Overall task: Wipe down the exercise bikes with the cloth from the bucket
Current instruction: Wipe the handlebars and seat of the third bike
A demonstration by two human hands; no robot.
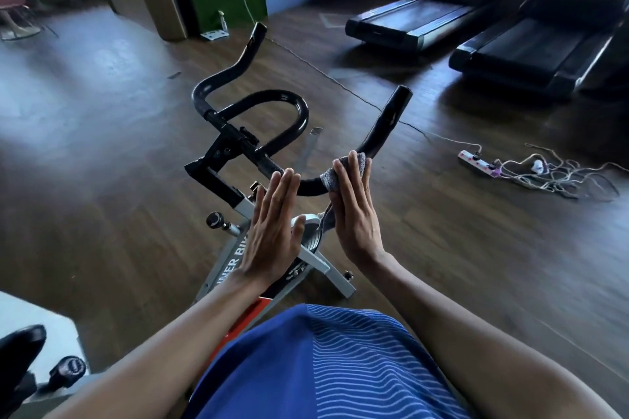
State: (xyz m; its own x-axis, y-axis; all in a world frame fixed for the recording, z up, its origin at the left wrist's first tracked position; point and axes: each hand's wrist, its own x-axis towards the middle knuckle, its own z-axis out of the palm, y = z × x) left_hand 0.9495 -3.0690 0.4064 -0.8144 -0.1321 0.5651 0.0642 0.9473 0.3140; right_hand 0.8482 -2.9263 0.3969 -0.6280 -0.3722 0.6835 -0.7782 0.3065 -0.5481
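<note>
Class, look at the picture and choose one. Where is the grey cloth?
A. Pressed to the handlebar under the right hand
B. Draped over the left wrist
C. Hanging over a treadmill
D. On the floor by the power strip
A: the cloth lies around the handlebar on its right side, with the straight fingers of the right hand pressing on it.
</note>
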